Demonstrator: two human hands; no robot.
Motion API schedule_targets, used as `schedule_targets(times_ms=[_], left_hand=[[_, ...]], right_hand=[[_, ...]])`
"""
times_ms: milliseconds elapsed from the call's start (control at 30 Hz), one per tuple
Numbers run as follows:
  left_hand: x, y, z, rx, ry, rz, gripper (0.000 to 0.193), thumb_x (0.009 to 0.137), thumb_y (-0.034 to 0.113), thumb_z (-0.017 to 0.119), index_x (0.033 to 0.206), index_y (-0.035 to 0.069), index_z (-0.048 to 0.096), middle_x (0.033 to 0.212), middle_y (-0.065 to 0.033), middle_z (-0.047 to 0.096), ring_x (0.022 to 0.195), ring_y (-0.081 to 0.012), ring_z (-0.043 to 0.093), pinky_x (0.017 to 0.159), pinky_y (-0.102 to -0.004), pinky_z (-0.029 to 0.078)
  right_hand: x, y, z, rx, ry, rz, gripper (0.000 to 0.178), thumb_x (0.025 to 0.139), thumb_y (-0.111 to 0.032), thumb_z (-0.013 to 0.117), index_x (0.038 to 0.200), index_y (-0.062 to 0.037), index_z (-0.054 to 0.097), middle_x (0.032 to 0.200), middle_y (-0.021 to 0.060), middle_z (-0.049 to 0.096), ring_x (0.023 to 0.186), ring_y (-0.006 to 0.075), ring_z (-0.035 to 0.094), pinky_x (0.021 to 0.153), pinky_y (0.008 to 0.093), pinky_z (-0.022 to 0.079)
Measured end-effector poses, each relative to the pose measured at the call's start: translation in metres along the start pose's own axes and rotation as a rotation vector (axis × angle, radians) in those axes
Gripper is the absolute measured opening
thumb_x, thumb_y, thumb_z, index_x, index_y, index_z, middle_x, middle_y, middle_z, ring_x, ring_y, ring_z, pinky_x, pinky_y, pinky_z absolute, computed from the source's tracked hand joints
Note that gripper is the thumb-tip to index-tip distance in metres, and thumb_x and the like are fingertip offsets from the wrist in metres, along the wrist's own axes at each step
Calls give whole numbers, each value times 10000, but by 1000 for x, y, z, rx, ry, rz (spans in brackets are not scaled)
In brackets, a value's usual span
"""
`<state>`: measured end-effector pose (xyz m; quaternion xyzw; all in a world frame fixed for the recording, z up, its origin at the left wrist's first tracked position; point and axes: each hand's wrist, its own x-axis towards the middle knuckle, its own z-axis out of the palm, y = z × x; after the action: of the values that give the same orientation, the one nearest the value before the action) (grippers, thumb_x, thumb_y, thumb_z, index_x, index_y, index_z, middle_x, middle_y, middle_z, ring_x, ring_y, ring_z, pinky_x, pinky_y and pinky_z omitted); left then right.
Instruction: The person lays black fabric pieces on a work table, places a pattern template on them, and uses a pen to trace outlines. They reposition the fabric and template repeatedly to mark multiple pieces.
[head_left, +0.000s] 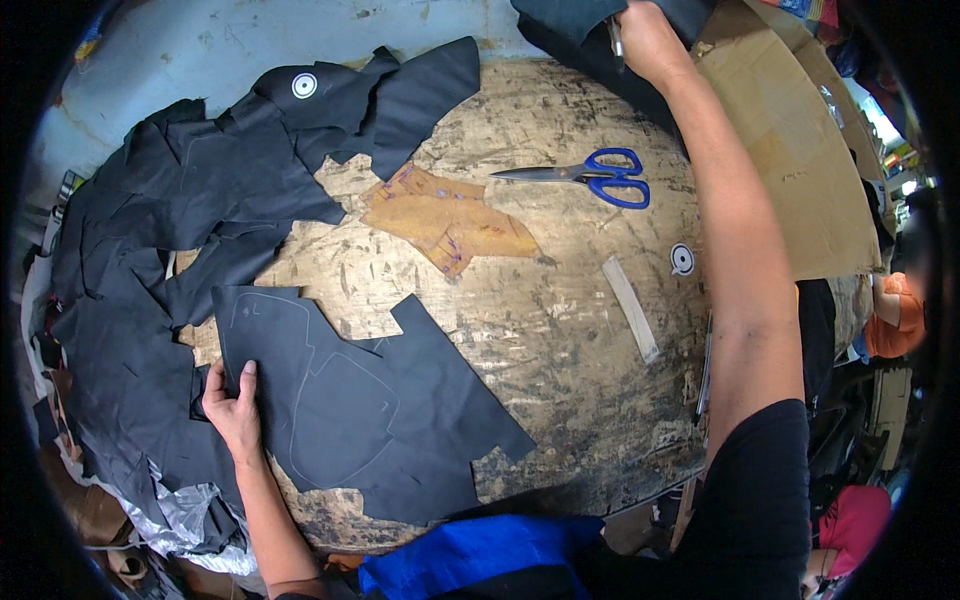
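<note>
My left hand (233, 412) pinches the left edge of a black leather piece (345, 400), its thumb on top. Pale drawn outlines curve across that piece, which lies flat at the near side of the table. My right arm reaches to the far right, where my right hand (650, 42) is closed around a silver pen (616, 48). Beside that hand is a dark sheet (565, 18), partly cut off by the picture's rim; whether the fingers also grip it I cannot tell. A tan pattern piece (450, 218) lies mid-table.
Blue-handled scissors (590, 177) and a pale strip (630, 310) lie on the worn wooden table (560, 330). Black leather scraps (220, 170) heap along the left. Brown cardboard (790, 150) stands at the right. Beyond it, a person in orange (897, 315) is partly visible.
</note>
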<state>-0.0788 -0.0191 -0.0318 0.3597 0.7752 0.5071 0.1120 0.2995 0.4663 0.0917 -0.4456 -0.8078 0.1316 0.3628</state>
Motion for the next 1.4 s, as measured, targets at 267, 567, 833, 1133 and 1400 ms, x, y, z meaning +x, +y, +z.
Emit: schedule_targets(times_ms=[267, 567, 833, 1133, 1400], left_hand=[[12, 29, 9, 554, -38, 1, 765, 587, 212, 850, 1221, -69, 526, 1018, -198, 646, 926, -273, 623, 832, -330, 473], [-6, 105, -24, -1, -385, 350, 140, 557, 4, 689, 677, 4, 616, 750, -99, 620, 738, -200, 624, 709, -281, 470], [-47, 163, -119, -174, -1164, 1036, 447, 933, 434, 450, 863, 90, 727, 995, -132, 671, 930, -320, 664, 729, -327, 537], [-80, 154, -134, -245, -1140, 875, 410, 900, 394, 527, 912, 30, 716, 1019, -184, 661, 929, -327, 671, 722, -322, 544], [-59, 120, -90, -35, -51, 95, 263, 743, 27, 712, 970, -68, 619, 927, -138, 664, 806, -179, 613, 764, -288, 490]], right_hand=[[-69, -39, 27, -586, -244, -119, 287, 772, -111, 668, 1053, -55, 653, 938, 195, 661, 905, 357, 635, 793, 450, 515], [-200, -119, 38, 190, 100, -17, 183, 821, -169, 690, 888, -3, 651, 737, 182, 648, 642, 282, 658, 580, 343, 486], [-281, -171, 59, 442, -70, 49, 144, 851, -124, 655, 927, -1, 659, 743, 158, 658, 629, 231, 651, 587, 309, 495], [-280, -190, 97, 2, -211, -259, 387, 785, -195, 698, 1121, -36, 589, 1118, 191, 605, 1167, 354, 500, 972, 509, 373], [-291, -180, 94, -126, -242, -161, 288, 798, -214, 676, 1026, -46, 620, 998, 144, 642, 1021, 325, 550, 892, 461, 405]])
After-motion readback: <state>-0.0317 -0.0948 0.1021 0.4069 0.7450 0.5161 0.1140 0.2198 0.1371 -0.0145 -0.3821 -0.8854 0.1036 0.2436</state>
